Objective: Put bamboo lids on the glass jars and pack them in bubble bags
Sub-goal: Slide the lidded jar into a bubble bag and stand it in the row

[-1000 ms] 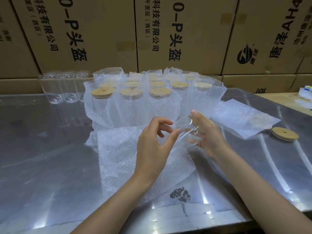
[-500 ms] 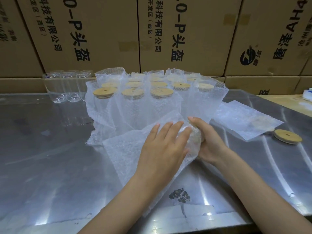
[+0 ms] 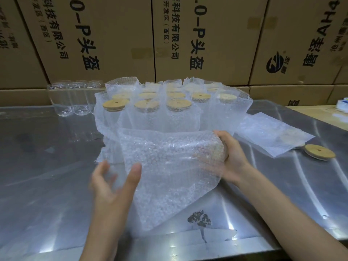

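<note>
— Head view first: where is the jar?
— Lying on its side inside the bubble bag (image 3: 169,166), lidded end toward the right hand (image 3: 233,159), whose fingers curl round that end through the wrap, above the steel table (image 3: 47,176).
— And the left hand (image 3: 111,185)?
— Blurred, fingers spread loosely, holding nothing, just beside the bag's open end.
— Behind?
— Bagged jars (image 3: 146,110) with bamboo lids stand grouped; bare glass jars (image 3: 73,98) to their left; a loose bamboo lid (image 3: 319,152) beside flat spare bags (image 3: 273,136); cardboard boxes (image 3: 113,38) along the back.
</note>
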Available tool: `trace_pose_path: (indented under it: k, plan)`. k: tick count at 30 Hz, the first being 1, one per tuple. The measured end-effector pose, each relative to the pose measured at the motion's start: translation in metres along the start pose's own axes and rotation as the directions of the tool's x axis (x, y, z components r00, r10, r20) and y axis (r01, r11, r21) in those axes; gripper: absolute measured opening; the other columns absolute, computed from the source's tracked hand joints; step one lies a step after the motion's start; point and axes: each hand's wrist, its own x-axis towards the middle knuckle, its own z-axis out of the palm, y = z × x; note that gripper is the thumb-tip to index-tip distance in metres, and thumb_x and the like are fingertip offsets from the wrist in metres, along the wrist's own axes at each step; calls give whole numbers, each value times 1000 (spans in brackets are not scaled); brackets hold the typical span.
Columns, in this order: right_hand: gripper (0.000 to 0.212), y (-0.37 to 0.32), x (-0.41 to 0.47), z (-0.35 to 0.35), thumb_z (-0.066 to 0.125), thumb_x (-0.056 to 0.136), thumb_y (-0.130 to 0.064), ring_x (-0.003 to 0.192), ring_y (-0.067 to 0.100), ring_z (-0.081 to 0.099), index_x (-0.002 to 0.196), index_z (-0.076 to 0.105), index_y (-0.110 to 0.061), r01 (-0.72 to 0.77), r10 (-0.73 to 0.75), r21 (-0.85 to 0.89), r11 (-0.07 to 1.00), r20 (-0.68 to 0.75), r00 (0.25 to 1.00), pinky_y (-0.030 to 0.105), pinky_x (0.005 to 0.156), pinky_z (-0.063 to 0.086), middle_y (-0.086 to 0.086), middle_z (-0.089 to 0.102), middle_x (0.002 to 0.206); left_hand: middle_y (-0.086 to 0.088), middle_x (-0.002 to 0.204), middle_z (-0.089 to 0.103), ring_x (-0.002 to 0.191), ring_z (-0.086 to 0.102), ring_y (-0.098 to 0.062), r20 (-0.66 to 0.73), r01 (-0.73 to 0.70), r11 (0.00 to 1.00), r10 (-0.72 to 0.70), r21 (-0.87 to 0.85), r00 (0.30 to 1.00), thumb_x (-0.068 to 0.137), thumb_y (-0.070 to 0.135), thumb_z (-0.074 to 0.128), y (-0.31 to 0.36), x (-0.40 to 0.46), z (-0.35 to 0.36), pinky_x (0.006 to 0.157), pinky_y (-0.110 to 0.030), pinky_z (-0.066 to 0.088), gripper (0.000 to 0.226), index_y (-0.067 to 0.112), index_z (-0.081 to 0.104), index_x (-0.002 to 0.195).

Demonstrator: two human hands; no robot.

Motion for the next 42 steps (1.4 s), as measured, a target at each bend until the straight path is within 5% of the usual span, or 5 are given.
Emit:
trace_pose_path:
  k: [6,19,23,33,42]
  plan:
    - [25,6,-3,6,53,90,-34,80,24,70,82,72,-20,9,-7,-38,999,49,999,42,78,55,6,70,87,37,97,66,94,57,22,264,49,986,-6,-157,965,68,55,65,-4,5,20,75,-5,42,35,40,63,99]
    - [29,5,-5,13,54,85,-40,89,20,69,95,76,-24,69,-43,-147,987,178,983,31,73,55,2,73,93,52,64,47,70,45,34,454,64,998,-55,-5,889,56,58,70,20,21,32,67,-1,37,54,50,42,102]
    - [39,3,-5,12,45,92,-42,102,26,67,107,74,-20,43,-19,-131,990,181,983,37,81,56,9,71,109,42,113,26,113,27,13,438,104,994,-75,-42,896,44,69,84,11,32,28,95,-22,28,131,37,15,151]
    - [100,-11,-9,10,29,74,-83,131,26,49,143,43,-12,-34,39,-40,999,141,989,51,110,34,7,52,142,-5,117,70,109,67,-22,475,264,733,91,-627,875,82,55,58,19,22,46,75,-28,57,42,27,74,108]
    - [115,14,-32,31,85,54,-58,130,34,40,141,37,-1,-146,289,-279,949,589,755,48,110,31,23,42,140,-10,123,65,112,64,-29,202,48,819,84,-572,976,54,50,81,19,9,82,95,-54,50,89,17,49,130]
